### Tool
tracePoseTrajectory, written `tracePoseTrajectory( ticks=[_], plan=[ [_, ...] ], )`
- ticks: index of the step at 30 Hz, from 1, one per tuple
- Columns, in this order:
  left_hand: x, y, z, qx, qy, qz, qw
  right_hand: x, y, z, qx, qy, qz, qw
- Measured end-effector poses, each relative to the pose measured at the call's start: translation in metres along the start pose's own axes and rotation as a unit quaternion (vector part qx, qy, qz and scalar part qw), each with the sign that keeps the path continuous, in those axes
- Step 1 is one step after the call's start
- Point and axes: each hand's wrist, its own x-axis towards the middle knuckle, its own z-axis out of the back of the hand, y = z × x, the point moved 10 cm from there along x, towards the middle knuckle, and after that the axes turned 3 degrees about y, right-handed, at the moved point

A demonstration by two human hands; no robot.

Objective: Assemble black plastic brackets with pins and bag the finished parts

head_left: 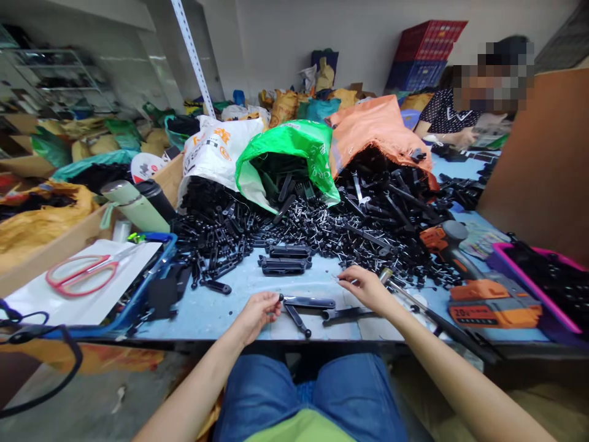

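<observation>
My left hand [260, 314] is closed at the table's front, thumb and finger pinching a small black knob [281, 297]. Just right of it lies a flat black bar [309, 302], with a shorter black arm [297, 320] slanting below; whether the knob is joined to them I cannot tell. My right hand [368, 290] is raised above the table, its fingertips pinched around a tiny pale thing that is too small to name. Under that hand a dark open-end wrench [343, 314] rests on the table. Several long black parts [285, 261] are stacked ahead of my hands.
Heaped black parts and metal-pinned knobs [317, 227] spill from white, green [289, 144] and orange sacks. On the right are an orange cordless drill [492, 301] and a purple bin [552, 294]. Red scissors [83, 273] lie left. A co-worker [446, 120] sits far right.
</observation>
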Motion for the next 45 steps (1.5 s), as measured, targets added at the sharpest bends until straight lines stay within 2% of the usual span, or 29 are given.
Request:
tracePoseTrajectory(
  ticks=[4,7,12,14,16,18,20,22,23,24,26,29,35,38,40,42,43,45],
  plan=[
    [0.001,0.000,-0.006,0.013,0.001,0.009,1.000,-0.012,0.009,-0.013,0.016,0.056,-0.029,0.998],
    [0.004,-0.003,-0.007,0.055,-0.003,0.009,0.998,-0.013,0.019,-0.020,-0.012,0.087,-0.016,0.996],
    [0.016,0.001,0.009,0.144,-0.083,-0.036,0.985,-0.006,0.042,-0.031,-0.111,0.121,0.027,0.986],
    [0.018,0.006,0.010,0.179,-0.095,-0.051,0.978,-0.005,0.050,-0.036,-0.155,0.134,0.041,0.978],
    [0.013,0.000,0.008,0.241,-0.105,-0.095,0.960,-0.006,0.054,-0.041,-0.178,0.145,0.051,0.972],
    [-0.002,-0.023,-0.005,0.354,-0.123,-0.192,0.907,-0.008,0.053,-0.042,-0.177,0.138,0.054,0.973],
    [-0.020,-0.045,-0.038,0.484,-0.108,-0.304,0.813,-0.014,0.050,-0.042,-0.157,0.115,0.068,0.979],
    [-0.029,-0.048,-0.080,0.586,-0.048,-0.369,0.720,-0.023,0.048,-0.042,-0.124,0.077,0.106,0.984],
    [-0.027,-0.043,-0.098,0.619,-0.013,-0.376,0.690,-0.029,0.046,-0.041,-0.109,0.056,0.128,0.984],
    [-0.022,-0.036,-0.112,0.641,0.016,-0.369,0.672,-0.036,0.044,-0.042,-0.098,0.038,0.147,0.983],
    [-0.006,-0.023,-0.127,0.664,0.047,-0.335,0.666,-0.048,0.035,-0.044,-0.100,0.013,0.165,0.981],
    [0.012,-0.013,-0.131,0.677,0.043,-0.303,0.670,-0.057,0.018,-0.052,-0.138,0.012,0.161,0.977],
    [0.006,-0.015,-0.131,0.681,0.039,-0.320,0.657,-0.055,0.012,-0.065,-0.197,0.108,0.235,0.946],
    [-0.004,-0.015,-0.132,0.704,0.043,-0.337,0.624,-0.052,0.009,-0.062,-0.245,0.109,0.224,0.937],
    [-0.010,-0.017,-0.130,0.723,0.042,-0.353,0.592,-0.049,0.005,-0.055,-0.291,0.084,0.187,0.935],
    [-0.014,-0.022,-0.121,0.738,0.036,-0.345,0.579,-0.047,0.006,-0.047,-0.313,0.063,0.151,0.936],
    [-0.017,-0.026,-0.115,0.738,0.031,-0.335,0.585,-0.046,0.012,-0.043,-0.305,0.061,0.144,0.939],
    [-0.028,-0.038,-0.106,0.708,0.028,-0.326,0.625,-0.046,0.034,-0.036,-0.236,0.076,0.159,0.956]
  ],
)
